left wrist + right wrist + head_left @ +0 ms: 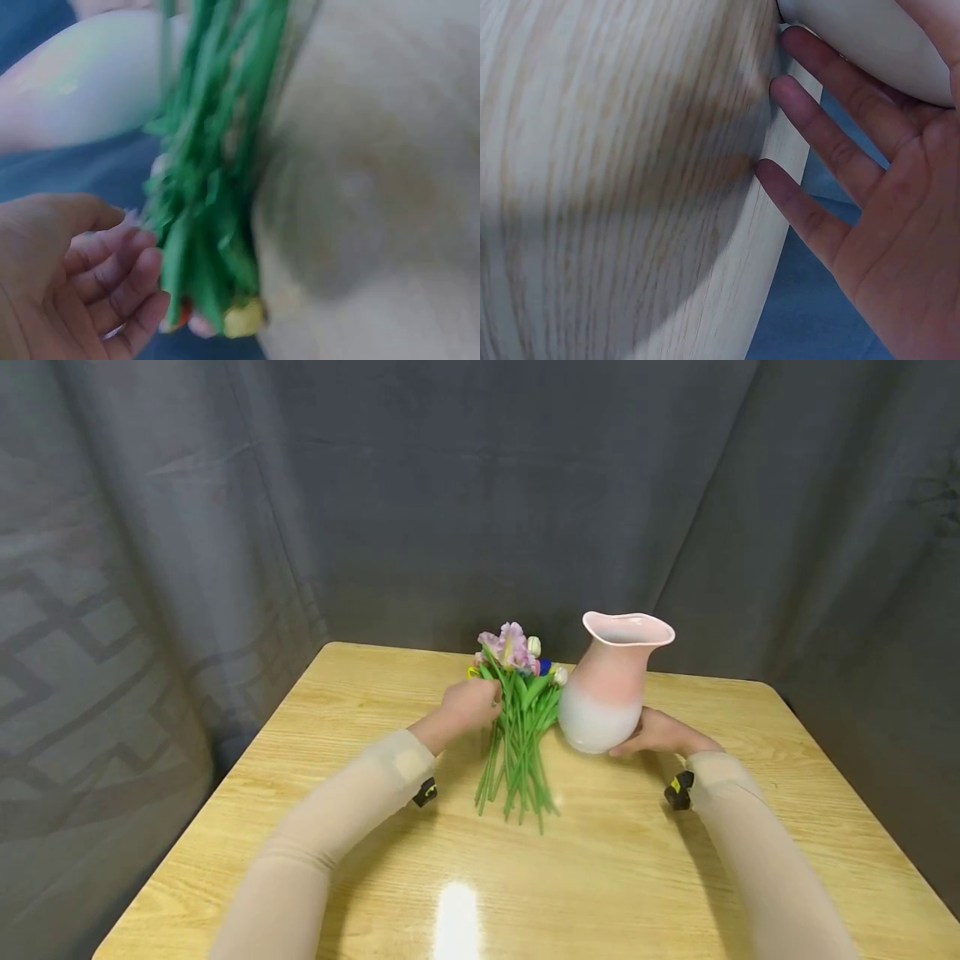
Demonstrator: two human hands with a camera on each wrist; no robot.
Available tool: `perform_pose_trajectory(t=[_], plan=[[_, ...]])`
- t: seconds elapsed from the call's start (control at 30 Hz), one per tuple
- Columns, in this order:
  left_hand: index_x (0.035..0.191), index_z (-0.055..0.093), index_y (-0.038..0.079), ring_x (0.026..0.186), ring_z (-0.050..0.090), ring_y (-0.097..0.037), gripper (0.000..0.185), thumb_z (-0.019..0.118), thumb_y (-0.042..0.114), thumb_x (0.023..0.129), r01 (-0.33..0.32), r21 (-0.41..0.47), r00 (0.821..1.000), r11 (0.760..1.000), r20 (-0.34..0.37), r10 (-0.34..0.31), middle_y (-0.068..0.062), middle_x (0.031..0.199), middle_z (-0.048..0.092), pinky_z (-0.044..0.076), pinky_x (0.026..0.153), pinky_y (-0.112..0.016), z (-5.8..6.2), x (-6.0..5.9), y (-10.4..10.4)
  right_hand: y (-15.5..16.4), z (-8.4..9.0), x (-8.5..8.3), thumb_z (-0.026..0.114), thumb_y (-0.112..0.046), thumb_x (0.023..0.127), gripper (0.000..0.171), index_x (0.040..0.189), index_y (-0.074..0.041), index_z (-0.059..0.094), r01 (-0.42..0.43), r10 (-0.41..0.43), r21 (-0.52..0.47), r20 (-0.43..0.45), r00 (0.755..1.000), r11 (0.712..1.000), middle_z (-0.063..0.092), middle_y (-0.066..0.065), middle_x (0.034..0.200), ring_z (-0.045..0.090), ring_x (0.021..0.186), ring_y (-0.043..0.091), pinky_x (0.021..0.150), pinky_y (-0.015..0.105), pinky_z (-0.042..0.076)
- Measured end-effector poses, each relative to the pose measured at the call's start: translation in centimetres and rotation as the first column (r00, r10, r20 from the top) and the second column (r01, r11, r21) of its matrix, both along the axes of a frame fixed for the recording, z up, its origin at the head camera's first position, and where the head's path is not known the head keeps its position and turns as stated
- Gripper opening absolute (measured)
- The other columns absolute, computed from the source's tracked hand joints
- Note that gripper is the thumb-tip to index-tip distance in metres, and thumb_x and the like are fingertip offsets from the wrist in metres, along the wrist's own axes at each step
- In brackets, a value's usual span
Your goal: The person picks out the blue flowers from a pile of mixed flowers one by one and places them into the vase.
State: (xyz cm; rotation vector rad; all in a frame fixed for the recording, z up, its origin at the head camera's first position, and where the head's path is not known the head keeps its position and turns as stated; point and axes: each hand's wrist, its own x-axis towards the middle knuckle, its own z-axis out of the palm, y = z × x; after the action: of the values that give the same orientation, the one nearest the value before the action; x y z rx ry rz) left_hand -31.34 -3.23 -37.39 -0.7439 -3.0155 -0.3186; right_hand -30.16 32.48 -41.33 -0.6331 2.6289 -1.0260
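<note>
A bunch of artificial flowers [520, 739] with green stems lies mid-table, its pink, white and yellow heads toward the back. My left hand [471, 703] is at the upper stems on their left side. In the blurred left wrist view its fingers [112, 274] are loosely curled beside the stems [214, 172], not closed round them. A pink-and-white vase [609, 689] stands upright just right of the bunch. My right hand [654, 732] lies against the vase's lower right side, and its fingers [832, 142] are straight beside the vase's white belly [870, 45].
The light wooden table [615, 877] has its back edge just behind the flowers and vase. A grey curtain [480, 485] hangs close behind and down both sides. Bare tabletop stretches in front of the stems.
</note>
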Motion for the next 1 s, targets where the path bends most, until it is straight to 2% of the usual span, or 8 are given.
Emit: perform_pose_trajectory(t=[0.1, 0.2, 0.37, 0.47, 0.63, 0.83, 0.9, 1.0], plan=[[0.068, 0.054, 0.016, 0.053, 0.047, -0.01, 0.029, 0.058, 0.028, 0.094, -0.06, 0.061, 0.994, 0.996, 0.091, 0.055, 0.005, 0.06, 0.05, 0.038, 0.047, -0.027, -1.2, -0.4, 1.0, 0.0, 0.1, 0.1, 0.085, -0.021, 0.073, 0.079, 0.137, -0.002, 0.042, 0.008, -0.008, -0.013, 0.0, 1.0, 1.0, 0.054, 0.017, 0.132, 0.05, 0.119, 0.028, 0.103, 0.048, 0.039], [0.057, 0.041, 0.018, 0.044, 0.033, -0.007, 0.045, 0.058, 0.033, 0.096, -0.115, 0.136, 0.98, 0.984, 0.179, 0.09, 0.008, 0.049, 0.035, 0.028, 0.043, -0.023, -2.3, -0.6, 1.4, 0.0, 0.1, 0.3, 0.085, -0.02, 0.074, 0.076, 0.135, 0.001, 0.043, 0.003, -0.003, -0.012, -0.004, 1.0, 1.0, 0.056, 0.018, 0.129, 0.052, 0.115, 0.027, 0.101, 0.047, 0.04], [0.065, 0.05, 0.015, 0.042, 0.041, -0.006, 0.035, 0.058, 0.028, 0.097, -0.146, 0.289, 0.968, 0.946, 0.239, 0.077, 0.006, 0.05, 0.044, 0.036, 0.045, -0.02, -3.3, -0.3, 1.6, 0.0, 0.1, 0.6, 0.084, -0.018, 0.075, 0.074, 0.134, 0.002, 0.043, -0.003, 0.003, -0.002, -0.009, 1.0, 1.0, 0.057, 0.018, 0.127, 0.053, 0.114, 0.026, 0.099, 0.044, 0.042], [0.078, 0.057, 0.009, 0.046, 0.053, -0.01, 0.021, 0.057, 0.018, 0.098, -0.159, 0.402, 0.963, 0.902, 0.263, 0.053, -0.001, 0.06, 0.055, 0.048, 0.048, -0.022, -3.3, 0.0, 1.6, 0.0, 0.1, 0.6, 0.084, -0.018, 0.075, 0.076, 0.135, 0.001, 0.042, -0.009, 0.009, -0.01, -0.013, 1.0, 1.0, 0.056, 0.017, 0.129, 0.051, 0.115, 0.026, 0.1, 0.044, 0.042], [0.093, 0.056, 0.004, 0.052, 0.063, -0.019, 0.012, 0.05, 0.011, 0.099, -0.163, 0.55, 0.972, 0.819, 0.233, 0.036, -0.007, 0.073, 0.059, 0.053, 0.048, -0.023, -1.9, 0.2, 1.5, -0.1, 0.2, 0.6, 0.084, -0.018, 0.074, 0.076, 0.135, 0.0, 0.042, -0.013, 0.012, -0.019, -0.01, 1.0, 1.0, 0.055, 0.017, 0.129, 0.051, 0.114, 0.026, 0.1, 0.044, 0.042], [0.099, 0.055, 0.002, 0.061, 0.067, -0.031, 0.012, 0.052, 0.013, 0.1, -0.122, 0.642, 0.992, 0.757, 0.1, 0.075, -0.011, 0.077, 0.062, 0.051, 0.046, -0.023, 2.0, 0.6, -0.3, -0.2, 0.3, 0.6, 0.084, -0.019, 0.075, 0.077, 0.136, -0.001, 0.041, -0.008, 0.008, -0.011, -0.011, 1.0, 1.0, 0.055, 0.017, 0.13, 0.051, 0.116, 0.026, 0.101, 0.047, 0.041], [0.102, 0.056, 0.001, 0.058, 0.066, -0.026, 0.012, 0.054, 0.013, 0.099, -0.102, 0.659, 0.993, 0.745, 0.018, 0.12, -0.013, 0.081, 0.064, 0.051, 0.047, -0.023, 3.2, 0.5, -1.4, -0.2, 0.4, 0.6, 0.084, -0.02, 0.075, 0.076, 0.136, -0.001, 0.042, -0.01, 0.01, -0.008, -0.012, 1.0, 1.0, 0.055, 0.016, 0.13, 0.051, 0.116, 0.025, 0.1, 0.046, 0.041], [0.109, 0.056, 0.0, 0.055, 0.064, -0.018, 0.016, 0.056, 0.012, 0.098, -0.101, 0.648, 0.975, 0.755, -0.085, 0.203, -0.013, 0.085, 0.067, 0.052, 0.048, -0.024, 4.5, 0.3, -3.3, -0.1, 0.5, 0.7, 0.084, -0.019, 0.075, 0.075, 0.135, -0.002, 0.042, -0.003, 0.003, -0.007, -0.009, 1.0, 1.0, 0.055, 0.016, 0.129, 0.051, 0.115, 0.025, 0.101, 0.046, 0.041]])
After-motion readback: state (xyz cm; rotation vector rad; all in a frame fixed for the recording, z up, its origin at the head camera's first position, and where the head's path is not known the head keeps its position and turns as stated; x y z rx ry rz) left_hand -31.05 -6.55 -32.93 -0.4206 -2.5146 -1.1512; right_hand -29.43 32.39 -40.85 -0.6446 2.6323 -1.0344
